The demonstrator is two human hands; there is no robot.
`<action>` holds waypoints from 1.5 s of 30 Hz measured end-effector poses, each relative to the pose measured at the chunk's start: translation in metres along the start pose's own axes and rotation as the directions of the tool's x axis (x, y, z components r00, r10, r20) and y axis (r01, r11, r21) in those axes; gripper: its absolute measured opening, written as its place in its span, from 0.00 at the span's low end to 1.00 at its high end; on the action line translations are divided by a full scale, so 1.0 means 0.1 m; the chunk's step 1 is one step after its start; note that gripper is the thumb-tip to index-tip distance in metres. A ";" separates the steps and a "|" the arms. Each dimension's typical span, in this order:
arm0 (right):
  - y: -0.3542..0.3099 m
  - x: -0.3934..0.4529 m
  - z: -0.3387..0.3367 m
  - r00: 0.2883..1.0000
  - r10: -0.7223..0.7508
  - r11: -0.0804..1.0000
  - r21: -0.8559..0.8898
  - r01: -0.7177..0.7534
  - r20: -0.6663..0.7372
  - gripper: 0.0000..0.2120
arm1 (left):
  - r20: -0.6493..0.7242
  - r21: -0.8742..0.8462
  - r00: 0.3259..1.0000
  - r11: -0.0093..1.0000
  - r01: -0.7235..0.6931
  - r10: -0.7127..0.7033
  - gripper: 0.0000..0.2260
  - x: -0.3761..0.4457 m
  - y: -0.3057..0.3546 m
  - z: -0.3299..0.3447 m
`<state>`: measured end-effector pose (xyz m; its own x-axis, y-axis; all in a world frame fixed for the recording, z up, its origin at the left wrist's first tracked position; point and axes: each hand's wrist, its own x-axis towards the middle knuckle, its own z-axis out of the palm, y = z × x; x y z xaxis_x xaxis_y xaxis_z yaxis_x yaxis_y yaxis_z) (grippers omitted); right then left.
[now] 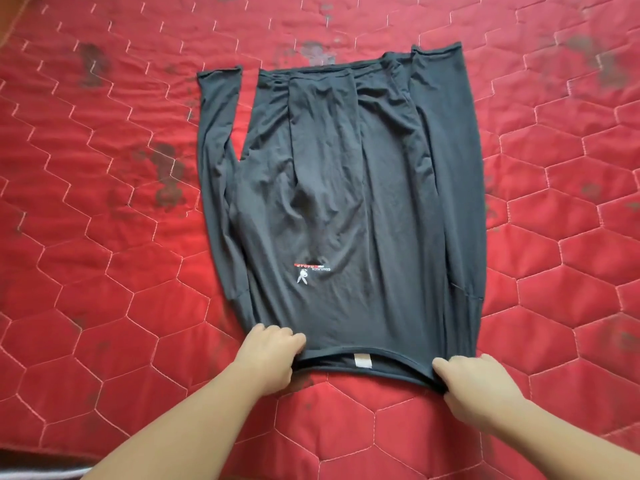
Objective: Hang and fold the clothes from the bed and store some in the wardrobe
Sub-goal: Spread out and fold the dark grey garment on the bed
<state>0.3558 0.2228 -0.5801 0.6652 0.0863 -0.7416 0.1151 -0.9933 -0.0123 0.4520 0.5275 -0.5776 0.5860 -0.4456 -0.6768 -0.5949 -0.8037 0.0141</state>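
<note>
A dark grey long-sleeved shirt (346, 202) lies flat on the red quilted bed (104, 237), collar toward me and hem at the far end. Its sleeves are laid along both sides of the body. A small white and red logo shows on the chest, and a white label sits inside the collar. My left hand (270, 351) grips the shirt's near left shoulder, fingers curled into the cloth. My right hand (478, 379) pinches the near right shoulder at the collar's edge.
The red bedcover with a stitched hexagon pattern and dark faded patches fills the view on all sides of the shirt. A strip of floor or bed edge (41, 469) shows at the bottom left corner.
</note>
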 end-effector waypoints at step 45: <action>0.77 3.12 -2.66 0.683 0.118 0.985 0.170 0.010 -0.721 0.29 | -0.704 -0.620 0.506 0.779 -0.097 -0.497 0.19 3.01 -1.39 -1.97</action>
<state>0.7686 0.1938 -0.6342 0.9997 -0.0023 -0.0239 -0.0055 -0.9911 -0.1331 0.8193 0.4274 -0.6386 0.9802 -0.1036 0.1689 -0.1793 -0.8269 0.5330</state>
